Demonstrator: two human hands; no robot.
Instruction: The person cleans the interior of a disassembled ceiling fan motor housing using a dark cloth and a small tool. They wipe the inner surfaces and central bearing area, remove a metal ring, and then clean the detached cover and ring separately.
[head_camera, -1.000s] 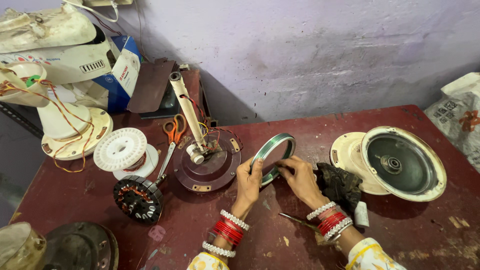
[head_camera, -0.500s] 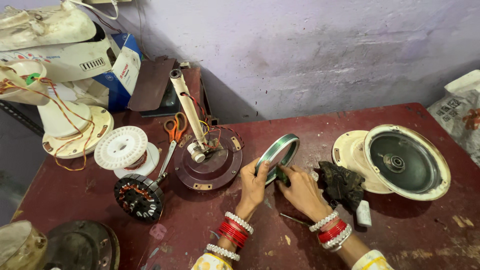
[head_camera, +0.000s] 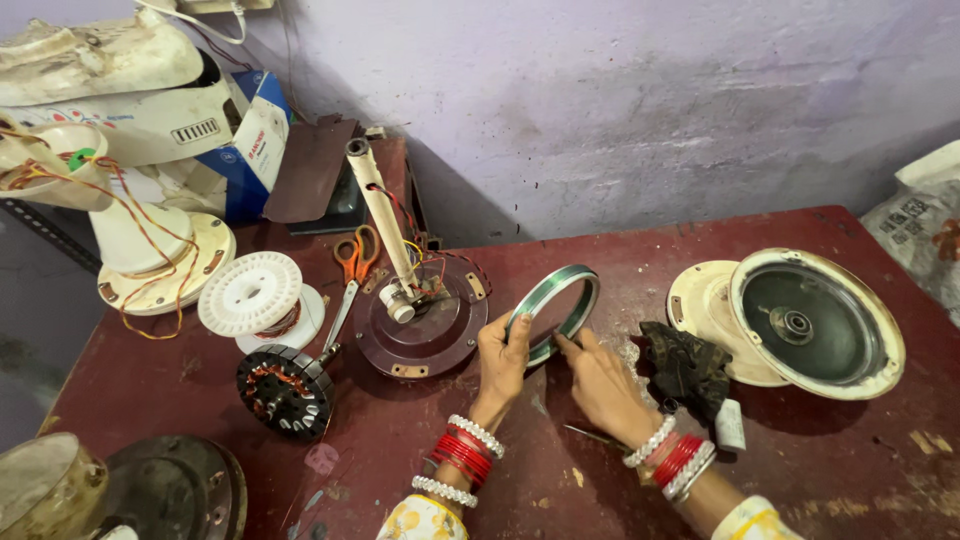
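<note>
A green-and-silver metal ring (head_camera: 578, 287) stands on its edge near the middle of the dark red table (head_camera: 560, 480). My left hand (head_camera: 503, 360) grips the ring's left rim with thumb and fingers. My right hand (head_camera: 605, 385) touches the ring's lower right edge with its fingertips. Both wrists wear red and white bangles. Just left of my hands lies a brown round motor base (head_camera: 420, 325) with a cream shaft (head_camera: 380, 215) leaning up from it.
A cream fan motor cover (head_camera: 815, 320) and a black rag (head_camera: 685, 365) lie at the right. A wound stator (head_camera: 285, 390), white wire spool (head_camera: 250, 293), orange scissors (head_camera: 357, 252) and a fan stand (head_camera: 160, 255) sit at the left. A dark housing (head_camera: 175, 490) is bottom left.
Both hands have kept hold of the ring and shifted slightly with it; the ring stands a little more upright than a second ago.
</note>
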